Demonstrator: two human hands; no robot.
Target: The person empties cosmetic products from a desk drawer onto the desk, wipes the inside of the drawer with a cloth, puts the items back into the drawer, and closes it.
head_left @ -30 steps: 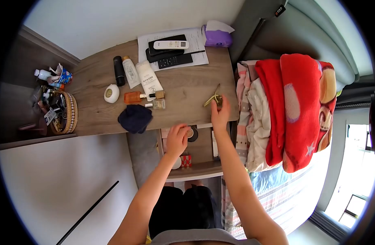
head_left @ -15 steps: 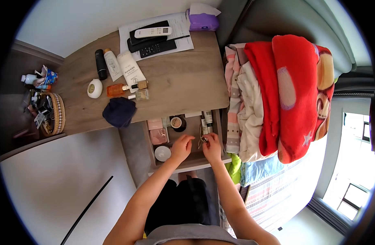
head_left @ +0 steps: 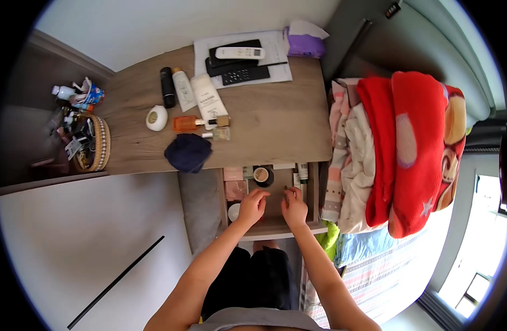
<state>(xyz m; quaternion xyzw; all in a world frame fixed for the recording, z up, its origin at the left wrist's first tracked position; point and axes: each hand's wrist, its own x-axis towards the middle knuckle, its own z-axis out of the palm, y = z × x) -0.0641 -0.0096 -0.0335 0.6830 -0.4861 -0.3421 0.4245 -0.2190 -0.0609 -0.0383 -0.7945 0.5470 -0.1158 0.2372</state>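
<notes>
Both hands are over an open drawer (head_left: 314,193) below the desk top. My left hand (head_left: 252,206) hovers above the drawer's middle, its index finger and thumb apart and nothing visible between them. My right hand (head_left: 294,209) is closed near the drawer's right side, with a small dark bit at its fingertips that is too small to name. Around them in the drawer lie a pink compact box (head_left: 235,190), a round dark-rimmed jar (head_left: 261,175), a white round lid (head_left: 234,212) partly behind my left wrist, and a tube (head_left: 303,173).
On the desk (head_left: 275,121) stand tubes, an orange perfume bottle (head_left: 185,123), a dark cloth (head_left: 188,153), a white remote (head_left: 240,53) and a purple tissue pack (head_left: 306,44). A woven basket (head_left: 103,143) is at left. Folded red blankets (head_left: 419,132) pile up at right.
The view has shifted, so the scene sits further right and lower. The gold-brown piece seen at my right fingers is no longer visible on the drawer floor.
</notes>
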